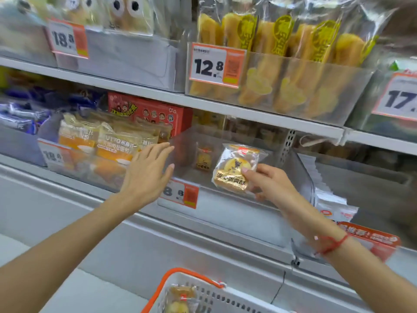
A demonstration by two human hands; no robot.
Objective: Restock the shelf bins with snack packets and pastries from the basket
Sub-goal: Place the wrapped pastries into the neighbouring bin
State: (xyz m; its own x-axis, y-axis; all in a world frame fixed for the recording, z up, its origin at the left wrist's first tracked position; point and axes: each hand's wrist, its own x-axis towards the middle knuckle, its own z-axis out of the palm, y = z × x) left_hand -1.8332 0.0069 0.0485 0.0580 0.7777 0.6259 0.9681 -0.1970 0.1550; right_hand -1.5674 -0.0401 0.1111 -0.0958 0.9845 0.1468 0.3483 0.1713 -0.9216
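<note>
My right hand [268, 184] pinches a clear-wrapped round yolk pastry packet [234, 168] by its lower right corner, holding it upright over the front of a clear shelf bin [225, 213]. Deep inside that bin lies one small pastry packet [203, 158]. My left hand [149, 170] hovers with straight fingers at the bin's left wall, holding nothing. At the bottom edge the white basket with an orange handle [203, 294] holds another pastry packet [180, 299].
Left of the bin sits a bin of orange bread packets [112, 143] with a red box [149, 114] behind. The shelf above holds a bin of yellow stick pastries [282, 86] priced 12.8. White packets [334, 206] fill the bin to the right.
</note>
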